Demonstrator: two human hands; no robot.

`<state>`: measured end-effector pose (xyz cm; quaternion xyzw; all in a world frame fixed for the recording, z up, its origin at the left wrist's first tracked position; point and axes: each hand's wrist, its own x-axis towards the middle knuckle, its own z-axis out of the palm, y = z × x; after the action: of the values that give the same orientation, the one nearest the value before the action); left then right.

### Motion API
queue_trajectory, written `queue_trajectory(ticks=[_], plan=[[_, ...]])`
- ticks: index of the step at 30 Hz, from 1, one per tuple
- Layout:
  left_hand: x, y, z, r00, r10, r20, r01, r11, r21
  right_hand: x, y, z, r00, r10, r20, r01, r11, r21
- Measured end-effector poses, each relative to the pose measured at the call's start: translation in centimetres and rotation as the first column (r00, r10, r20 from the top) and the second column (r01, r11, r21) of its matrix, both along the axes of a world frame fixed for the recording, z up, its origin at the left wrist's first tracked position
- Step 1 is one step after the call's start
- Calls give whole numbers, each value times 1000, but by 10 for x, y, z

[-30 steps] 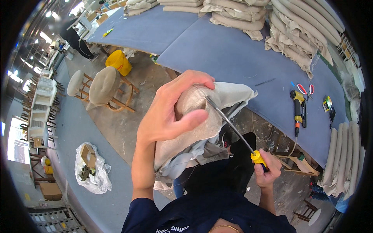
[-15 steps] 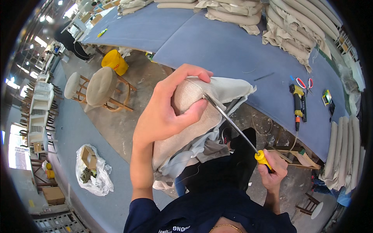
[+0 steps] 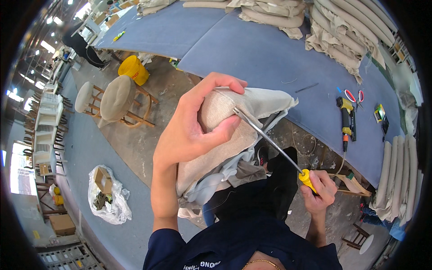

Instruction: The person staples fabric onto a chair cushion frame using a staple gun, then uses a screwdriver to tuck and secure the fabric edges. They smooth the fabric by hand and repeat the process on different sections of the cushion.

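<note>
A fabric-covered cushion (image 3: 211,110) in beige weave sits in front of me, its loose cloth hanging down toward my lap. My left hand (image 3: 193,121) is wrapped round its upper end, fingers over the top and thumb along the near side. In my right hand (image 3: 320,192) is the yellow handle of a screwdriver-like tool (image 3: 274,146) with a long metal shaft. The shaft slants up to the left, and its tip touches the fabric just by my left thumb. Pale lining cloth (image 3: 211,182) bunches below the cushion.
A blue-topped table (image 3: 252,49) carries stacks of beige covers (image 3: 342,40), red-handled scissors (image 3: 354,96), a yellow-and-black air tool (image 3: 345,117) with a hose, and a thin dark rod (image 3: 307,87). Stools (image 3: 118,99), a yellow bucket (image 3: 133,69) and a plastic bag (image 3: 108,198) stand to the left.
My right hand has shifted slightly right with the tool's handle. The tip stays at nearly the same spot on the fabric, and my left hand keeps its grip.
</note>
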<state>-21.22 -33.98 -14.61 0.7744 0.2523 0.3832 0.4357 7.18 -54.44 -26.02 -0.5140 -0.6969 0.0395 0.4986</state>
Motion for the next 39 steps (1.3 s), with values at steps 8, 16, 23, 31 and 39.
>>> queue_trajectory(ticks=[8,16,23,31,39], plan=[[-3,0,1,999,30,-24,-30,999,25,2,4,15,996,18,-83,-25,996,-87],[3,-11,3,991,133,23,-124,964,-235,13,1,58,986,-78,147,93,991,-99],[2,-16,3,975,197,-104,-209,971,-117,30,-6,122,860,-160,484,174,985,17],[9,-16,-1,984,162,-76,-168,983,-79,-4,46,-29,961,99,-258,-111,993,-32],[6,-22,3,985,170,-16,-171,984,-53,-34,71,-50,835,242,-494,-338,934,-113]])
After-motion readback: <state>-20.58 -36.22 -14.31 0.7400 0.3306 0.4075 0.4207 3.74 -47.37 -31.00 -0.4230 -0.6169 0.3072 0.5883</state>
